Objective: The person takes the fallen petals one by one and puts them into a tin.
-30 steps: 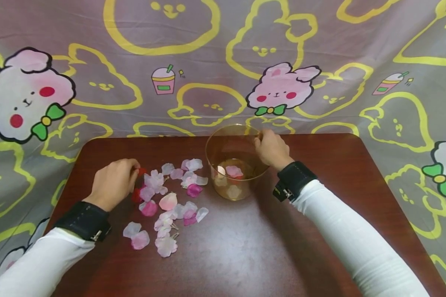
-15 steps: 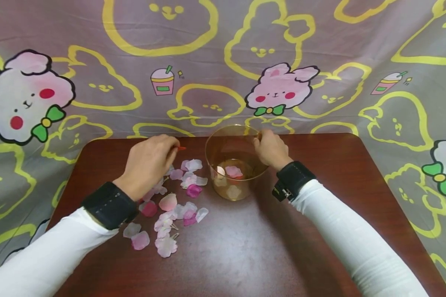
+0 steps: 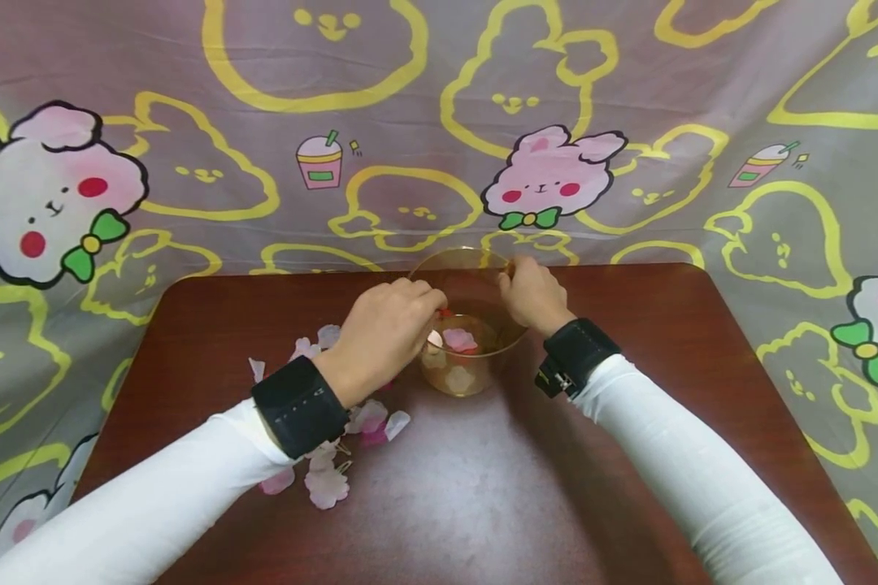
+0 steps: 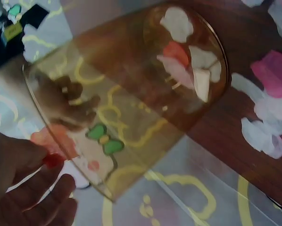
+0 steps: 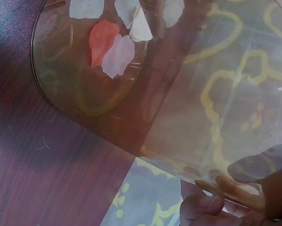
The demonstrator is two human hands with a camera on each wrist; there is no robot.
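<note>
Centre of the head view, on the dark red-brown wooden table [image 3: 556, 487]: a clear amber-tinted round plastic cup [image 3: 462, 325], upright, thin wall, smooth and see-through. On its flat bottom lie a few thin fabric petals [image 4: 188, 61], white, pale pink and one orange-red, loose and partly overlapping.

Left hand [image 3: 388, 337] is at the cup's near-left rim, thumb and fingers pinching a small red fabric petal [image 4: 53, 160] right at the lip; left wrist view shows the petal just outside the wall, lower left of that frame.

Right hand [image 3: 532, 292] pinches the cup's far-right rim; the right wrist view shows its fingers [image 5: 202, 205] outside the wall at lower right and another finger seen through it.

Left of the cup, a loose scatter of pink, white and magenta fabric petals [image 3: 329, 479] lies flat on the table, partly hidden under the left forearm. White sleeves, black wrist straps [image 3: 300, 406] on both arms.

Behind the table, across the upper frame: a grey wrinkled cloth with yellow outlines and pink cartoon rabbits [image 3: 439, 122].
</note>
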